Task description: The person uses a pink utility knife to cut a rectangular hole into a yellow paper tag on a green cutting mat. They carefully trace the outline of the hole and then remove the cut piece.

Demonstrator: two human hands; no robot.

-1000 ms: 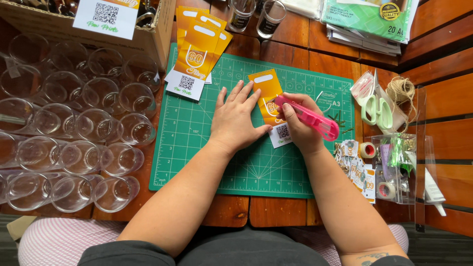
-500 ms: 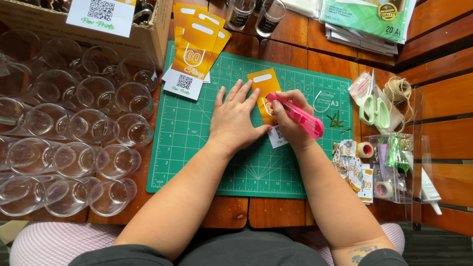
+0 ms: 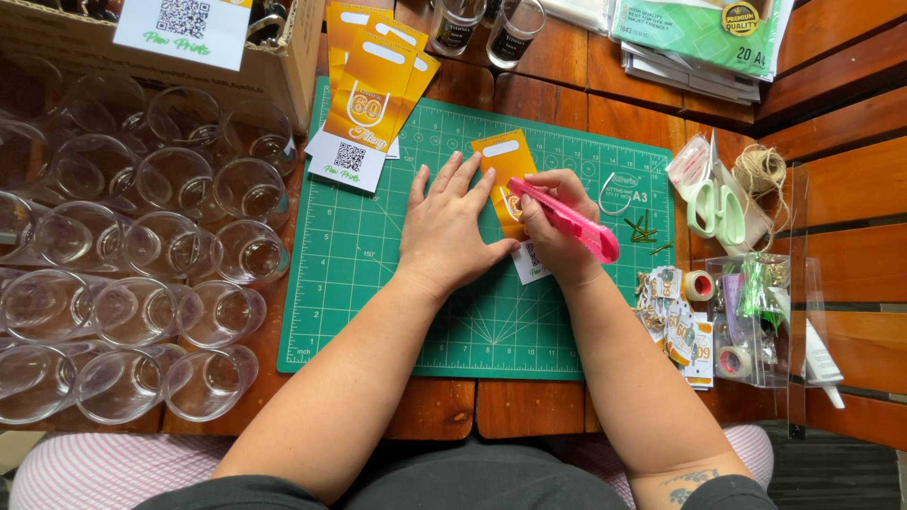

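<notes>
Card (image 3: 503, 165), orange, lies on the green mat (image 3: 378, 274) mid-table. I see my left hand (image 3: 452, 227) spread flat, pinning its left edge, while my right hand (image 3: 557, 231) grips a pink knife (image 3: 567, 220) across it. Clear cups (image 3: 142, 246) crowd the left.

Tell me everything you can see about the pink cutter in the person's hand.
The pink cutter is a slim utility knife with a glossy plastic body. It lies slanted, its rounded back end pointing lower right past the knuckles, its front end angled up-left onto the orange card on the green cutting mat. The right hand grips it around the middle, fingers wrapped over it. The blade tip is hidden by the fingers. The left hand presses flat beside it, apart from the cutter.
</notes>
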